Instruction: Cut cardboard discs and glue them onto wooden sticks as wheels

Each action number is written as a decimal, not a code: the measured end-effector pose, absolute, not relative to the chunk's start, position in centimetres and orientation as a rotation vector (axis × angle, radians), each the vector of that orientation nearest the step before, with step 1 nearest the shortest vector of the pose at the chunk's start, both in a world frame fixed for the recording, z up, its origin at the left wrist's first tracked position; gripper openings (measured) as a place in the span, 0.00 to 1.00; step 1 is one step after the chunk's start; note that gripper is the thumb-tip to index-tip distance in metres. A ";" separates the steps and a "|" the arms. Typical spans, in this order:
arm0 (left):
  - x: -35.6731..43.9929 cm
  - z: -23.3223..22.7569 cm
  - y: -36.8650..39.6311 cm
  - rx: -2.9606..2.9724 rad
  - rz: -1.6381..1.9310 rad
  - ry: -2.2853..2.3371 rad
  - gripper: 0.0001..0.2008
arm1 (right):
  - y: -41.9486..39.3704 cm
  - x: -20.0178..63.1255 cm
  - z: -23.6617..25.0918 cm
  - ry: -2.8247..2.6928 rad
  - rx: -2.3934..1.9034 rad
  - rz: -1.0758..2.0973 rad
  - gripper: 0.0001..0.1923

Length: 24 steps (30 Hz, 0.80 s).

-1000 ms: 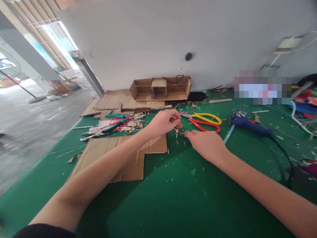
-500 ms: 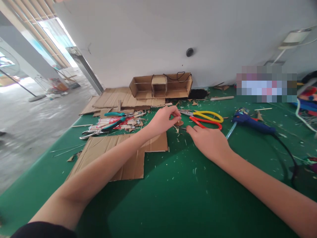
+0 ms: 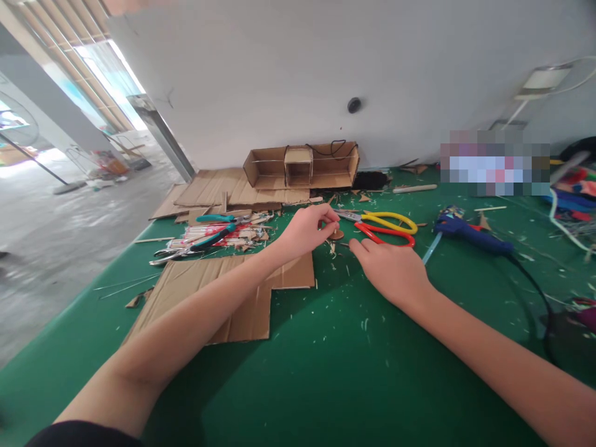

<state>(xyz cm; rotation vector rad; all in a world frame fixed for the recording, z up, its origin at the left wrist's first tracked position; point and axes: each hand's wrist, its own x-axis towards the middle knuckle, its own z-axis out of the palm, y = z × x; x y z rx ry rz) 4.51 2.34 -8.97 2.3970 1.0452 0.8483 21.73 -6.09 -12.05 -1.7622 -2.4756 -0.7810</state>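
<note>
My left hand [image 3: 310, 230] is closed in a pinch, thumb against fingertips. Just under those fingertips is a small brown round disc [image 3: 337, 235], with a short pale bit showing between it and the fingers. My right hand [image 3: 393, 267] is closed, palm down, to the right of the disc. A thin dark tip [image 3: 344, 244] pokes out from its fingers toward the disc; the rest of that tool is hidden. Scissors [image 3: 390, 223] with one yellow and one red handle lie just behind my right hand.
An open cardboard box with compartments [image 3: 265, 169] stands against the wall. Cardboard sheets [image 3: 246, 310], teal-handled pliers [image 3: 216, 230] and red-white wrapped sticks [image 3: 209, 233] lie to the left. A blue glue gun [image 3: 475, 234] with its cord is at right. Scraps litter the green table [image 3: 326, 385].
The view has shifted slightly. Both hands hold nearly the same positions around the disc, and nothing else has visibly moved.
</note>
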 end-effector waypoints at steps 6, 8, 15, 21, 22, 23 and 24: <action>4.7 -9.0 2.0 2.359 0.864 1.050 0.04 | -5.7 21.8 -11.9 -2.582 -1.731 -0.607 0.14; 4.7 -8.8 1.9 2.368 0.854 1.047 0.04 | -5.7 21.8 -12.0 -2.601 -1.728 -0.590 0.14; 4.6 -9.0 2.2 2.359 0.840 1.048 0.04 | -6.2 21.8 -12.1 -2.507 -1.714 -0.792 0.14; 4.6 -9.0 2.1 2.311 0.840 1.053 0.04 | -5.7 22.0 -12.0 -2.547 -1.779 -0.638 0.15; 4.7 -9.0 2.1 2.303 0.839 1.048 0.04 | -5.6 22.0 -12.0 -2.577 -1.777 -0.597 0.15; 4.8 -8.9 2.0 2.303 0.838 1.042 0.04 | -5.6 22.0 -11.9 -2.604 -1.770 -0.568 0.15; 4.8 -8.9 1.9 2.312 0.837 1.037 0.04 | -5.6 22.0 -11.9 -2.624 -1.764 -0.551 0.15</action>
